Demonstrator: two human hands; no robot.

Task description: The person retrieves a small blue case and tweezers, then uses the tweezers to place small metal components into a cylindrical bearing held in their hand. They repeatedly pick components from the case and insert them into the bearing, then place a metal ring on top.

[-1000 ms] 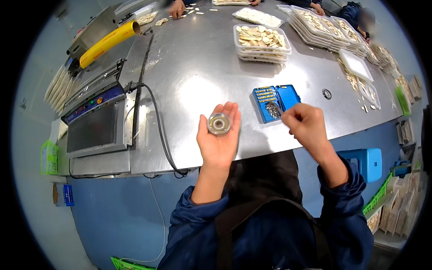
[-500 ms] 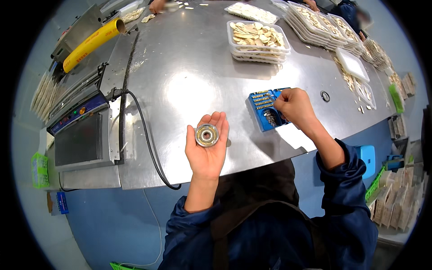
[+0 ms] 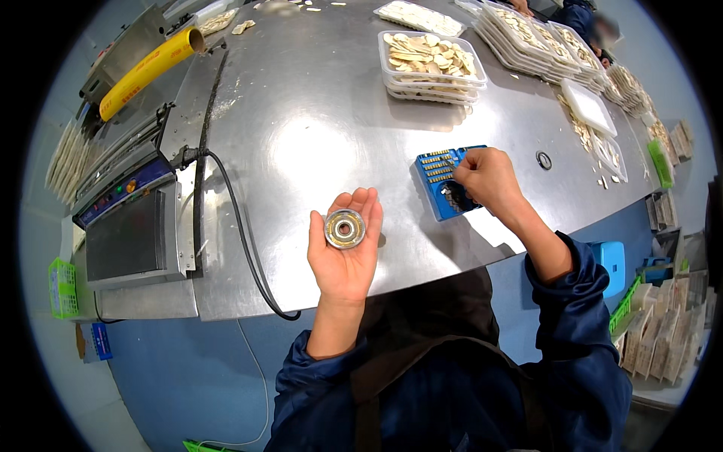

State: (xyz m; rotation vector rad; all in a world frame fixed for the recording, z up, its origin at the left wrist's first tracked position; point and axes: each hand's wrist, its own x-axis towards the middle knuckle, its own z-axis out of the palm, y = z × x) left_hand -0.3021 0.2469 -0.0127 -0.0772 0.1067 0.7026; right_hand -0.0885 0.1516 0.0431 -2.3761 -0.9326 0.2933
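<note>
Since a second ago, the right hand (image 3: pixel 493 181) has shifted from the near right edge of the blue box (image 3: pixel 427 196) to over it. It appears to be picking among the small bits (image 3: pixel 439 169), brassy and cylindrical in rows; that calls for a fine fingertip pinch. Its fingers are curled together, but what they grip I cannot tell. Left of the box, a round, shiny, ringed metal bearing (image 3: pixel 338 229) rests on the upturned left hand (image 3: pixel 343 270), fingers extended. Beyond, the smooth steel table (image 3: pixel 301 98) carries clear plastic trays (image 3: pixel 433 86) of pale slices.
</note>
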